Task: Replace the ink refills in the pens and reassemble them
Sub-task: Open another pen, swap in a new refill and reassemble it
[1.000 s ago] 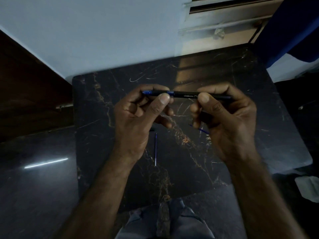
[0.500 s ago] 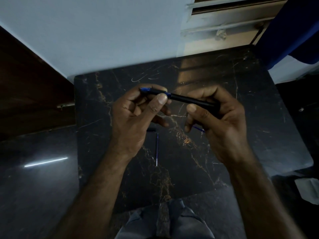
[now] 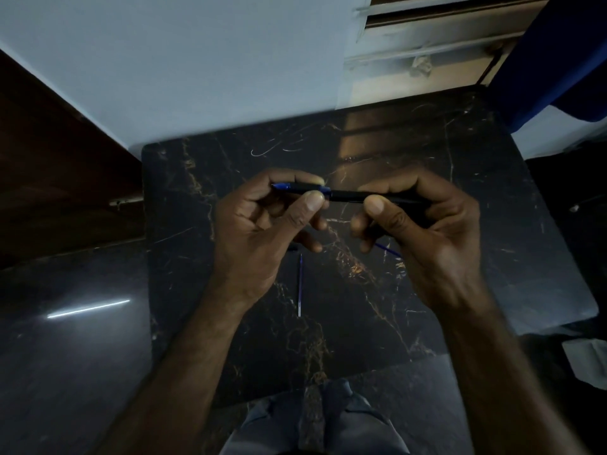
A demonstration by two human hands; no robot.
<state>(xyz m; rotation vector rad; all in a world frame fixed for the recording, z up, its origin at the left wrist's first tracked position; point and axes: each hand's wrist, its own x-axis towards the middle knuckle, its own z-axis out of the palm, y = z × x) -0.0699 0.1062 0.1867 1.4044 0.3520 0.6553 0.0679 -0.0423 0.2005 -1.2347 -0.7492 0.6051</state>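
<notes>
Above the black marble table I hold a black pen level between both hands. My left hand pinches its blue-tipped front section with thumb and fingers. My right hand grips the black barrel, with the rear end hidden in my fingers. A thin blue ink refill lies on the table below my left hand, pointing toward me. A second blue refill shows partly beneath my right hand.
A small dark piece lies on the table just above the near refill. A pale wall stands behind the table and a dark glossy floor spreads to its left. A white cloth lies at the lower right. My knees show below the near edge.
The pen tilted down to the right half a second ago and is level again now. Both hands have kept their grip and shifted only slightly.
</notes>
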